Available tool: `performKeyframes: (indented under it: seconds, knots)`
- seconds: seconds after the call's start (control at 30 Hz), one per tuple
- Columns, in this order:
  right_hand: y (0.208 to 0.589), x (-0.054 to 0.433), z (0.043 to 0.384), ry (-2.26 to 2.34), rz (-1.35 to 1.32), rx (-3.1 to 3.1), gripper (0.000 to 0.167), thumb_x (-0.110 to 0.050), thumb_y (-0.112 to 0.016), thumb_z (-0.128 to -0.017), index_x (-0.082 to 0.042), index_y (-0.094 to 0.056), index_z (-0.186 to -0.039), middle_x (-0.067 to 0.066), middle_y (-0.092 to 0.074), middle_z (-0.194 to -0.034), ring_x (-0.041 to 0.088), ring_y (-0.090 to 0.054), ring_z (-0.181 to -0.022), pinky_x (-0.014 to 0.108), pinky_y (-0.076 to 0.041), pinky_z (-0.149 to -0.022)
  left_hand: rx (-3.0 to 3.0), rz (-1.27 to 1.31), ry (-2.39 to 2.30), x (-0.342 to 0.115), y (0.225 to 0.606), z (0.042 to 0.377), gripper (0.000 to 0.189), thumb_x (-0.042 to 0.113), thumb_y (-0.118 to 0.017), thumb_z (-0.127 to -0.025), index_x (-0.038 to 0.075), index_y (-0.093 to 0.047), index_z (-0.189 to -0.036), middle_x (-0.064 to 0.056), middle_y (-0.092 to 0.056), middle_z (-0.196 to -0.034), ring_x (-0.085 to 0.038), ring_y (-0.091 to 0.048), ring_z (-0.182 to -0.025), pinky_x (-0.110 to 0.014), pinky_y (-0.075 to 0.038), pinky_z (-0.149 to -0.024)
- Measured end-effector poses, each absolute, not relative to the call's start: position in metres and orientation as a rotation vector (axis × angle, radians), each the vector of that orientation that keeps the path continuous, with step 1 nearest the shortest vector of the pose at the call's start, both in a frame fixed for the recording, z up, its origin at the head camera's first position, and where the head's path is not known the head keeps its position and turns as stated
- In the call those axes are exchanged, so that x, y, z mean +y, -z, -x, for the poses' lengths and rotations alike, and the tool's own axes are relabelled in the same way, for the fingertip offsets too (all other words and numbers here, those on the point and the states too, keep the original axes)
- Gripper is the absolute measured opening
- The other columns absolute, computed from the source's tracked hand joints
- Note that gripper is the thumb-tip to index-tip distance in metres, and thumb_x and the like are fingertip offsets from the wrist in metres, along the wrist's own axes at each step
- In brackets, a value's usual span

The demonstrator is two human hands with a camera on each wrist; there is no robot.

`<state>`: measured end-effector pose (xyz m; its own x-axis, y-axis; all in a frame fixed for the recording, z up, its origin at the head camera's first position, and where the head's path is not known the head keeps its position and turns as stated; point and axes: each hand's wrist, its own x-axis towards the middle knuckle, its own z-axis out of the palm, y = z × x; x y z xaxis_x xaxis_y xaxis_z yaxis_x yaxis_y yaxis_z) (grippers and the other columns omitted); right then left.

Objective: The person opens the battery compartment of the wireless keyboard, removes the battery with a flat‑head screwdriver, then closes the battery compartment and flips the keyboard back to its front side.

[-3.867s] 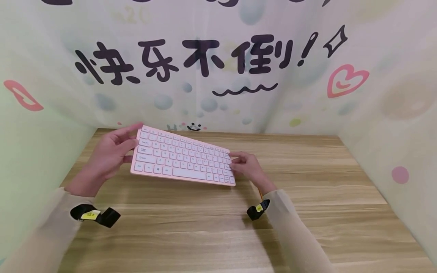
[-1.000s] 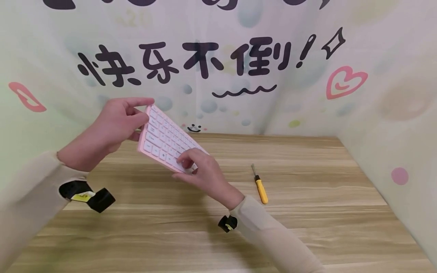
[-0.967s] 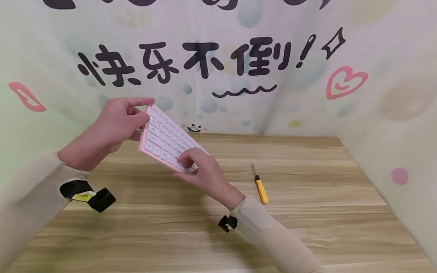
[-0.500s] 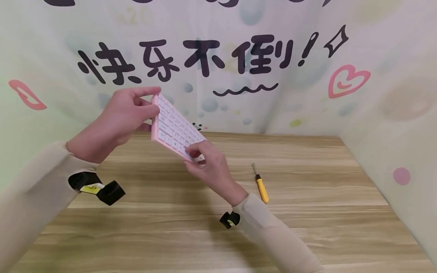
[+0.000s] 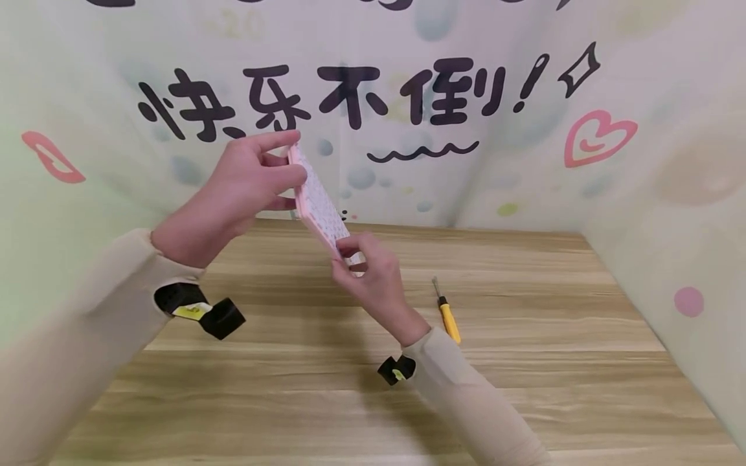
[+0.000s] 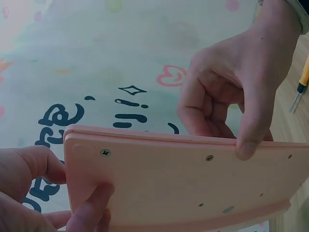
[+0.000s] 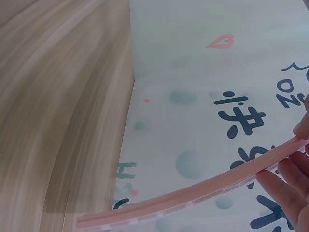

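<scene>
A thin pink keyboard [image 5: 317, 194] with white keys is held up above the table, steeply tilted. My left hand [image 5: 247, 178] grips its raised left end, thumb on the key side and other fingers round the edge. My right hand [image 5: 375, 268] pinches the near long edge lower down, towards the other end. In the left wrist view, the pink underside [image 6: 159, 179] shows several small screws, with the right thumb pressing near the edge. The right wrist view catches the keyboard [image 7: 193, 191] almost edge-on. Its lower end is partly hidden behind the right hand in the head view.
A screwdriver [image 5: 449, 320] with a yellow handle lies on the wood-grain table [image 5: 280, 395], right of my right hand. Behind the table hangs a printed cloth backdrop [image 5: 507, 188] with dark lettering, and cloth sides stand at left and right.
The keyboard has been lifted from near level, and turned steeper and more edge-on. My right hand has shifted from its right end to the near edge, uncovering the screwdriver. Lately both hands drift up and right.
</scene>
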<state>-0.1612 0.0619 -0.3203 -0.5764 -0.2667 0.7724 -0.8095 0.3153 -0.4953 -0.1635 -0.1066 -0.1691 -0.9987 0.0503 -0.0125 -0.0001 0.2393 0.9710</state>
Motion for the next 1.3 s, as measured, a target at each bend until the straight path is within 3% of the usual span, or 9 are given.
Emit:
performKeyframes:
  seconds: [0.2,0.4,0.6,0.77,1.0,1.3]
  knots:
    - [0.320,0.067,0.163,-1.265,-0.941,-1.991,0.019,0.009,-0.064,-0.072,0.002,-0.057,-0.088,0.012,-0.060,-0.084,0.018,-0.060,-0.075,0.019,-0.051,-0.053,2.391,-0.091,-1.939,-0.097,0.168,0.165,0.061,0.001,-0.053,-0.084,0.012,-0.034,-0.142,-0.016,-0.045,-0.110,-0.026,-0.054,-0.097,-0.036,-0.053,-0.070]
    - [0.318,0.072,0.166,-1.281,-0.918,-1.986,0.021,0.013,-0.064,-0.072,0.004,-0.058,-0.090,0.014,-0.061,-0.087,0.020,-0.061,-0.077,0.021,-0.052,-0.054,2.347,-0.070,-1.999,-0.089,0.165,0.167,0.064,0.000,-0.053,-0.083,0.013,-0.033,-0.142,-0.014,-0.046,-0.111,-0.021,-0.055,-0.090,-0.035,-0.053,-0.070]
    - [0.301,0.074,0.159,-1.305,-0.893,-2.031,0.022,0.017,-0.063,-0.070,0.009,-0.056,-0.089,0.019,-0.061,-0.087,0.026,-0.060,-0.077,0.027,-0.053,-0.053,2.302,-0.058,-2.052,-0.079,0.164,0.171,0.064,-0.001,-0.052,-0.082,0.014,-0.033,-0.142,-0.014,-0.046,-0.120,-0.023,-0.054,-0.098,-0.035,-0.054,-0.070]
    - [0.285,0.074,0.148,-1.306,-0.843,-2.055,0.019,0.018,-0.061,-0.071,0.011,-0.054,-0.087,0.021,-0.059,-0.086,0.029,-0.060,-0.077,0.025,-0.053,-0.054,2.274,-0.054,-2.093,-0.071,0.162,0.175,0.063,-0.001,-0.054,-0.082,0.014,-0.034,-0.140,-0.015,-0.045,-0.124,-0.025,-0.052,-0.103,-0.038,-0.053,-0.071]
    - [0.310,0.079,0.168,-1.364,-0.792,-2.060,0.019,0.009,-0.063,-0.075,0.004,-0.055,-0.092,0.014,-0.060,-0.090,0.022,-0.060,-0.079,0.027,-0.053,-0.054,2.279,-0.060,-2.105,-0.063,0.163,0.179,0.061,0.001,-0.056,-0.083,0.015,-0.036,-0.139,-0.013,-0.045,-0.122,-0.025,-0.051,-0.104,-0.038,-0.053,-0.071]
    - [0.313,0.082,0.173,-1.358,-0.725,-2.029,0.018,0.006,-0.064,-0.077,0.004,-0.055,-0.092,0.013,-0.060,-0.089,0.020,-0.061,-0.080,0.026,-0.053,-0.055,2.255,-0.119,-2.152,-0.053,0.166,0.183,0.062,-0.002,-0.059,-0.082,0.014,-0.037,-0.138,-0.013,-0.047,-0.117,-0.023,-0.053,-0.101,-0.039,-0.054,-0.069]
